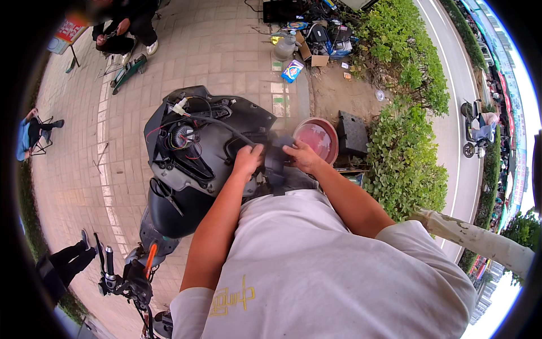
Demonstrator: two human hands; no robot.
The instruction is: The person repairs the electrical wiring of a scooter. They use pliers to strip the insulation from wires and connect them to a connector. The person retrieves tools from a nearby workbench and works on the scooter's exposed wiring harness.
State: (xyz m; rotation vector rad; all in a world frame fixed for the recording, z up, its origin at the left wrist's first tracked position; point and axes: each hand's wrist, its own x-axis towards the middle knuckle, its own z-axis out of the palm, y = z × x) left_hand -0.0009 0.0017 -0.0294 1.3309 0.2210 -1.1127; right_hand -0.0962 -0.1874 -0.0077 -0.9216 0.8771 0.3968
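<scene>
gripping a dark part from both sides, the left hand and the right hand are holding it in front of the pale shirt, near the right end of a dark plastic shell. the left is curling nearly closed on its left edge; the right is pinching its right edge. this opposed hold is probably steadying the piece or letting it be turned, though blur is hiding its shape. the shell is lying wired side up, seemingly leaving a white connector reachable. beyond the right hand, a red basin is sitting beside a black crate, perhaps for easy reach.
</scene>
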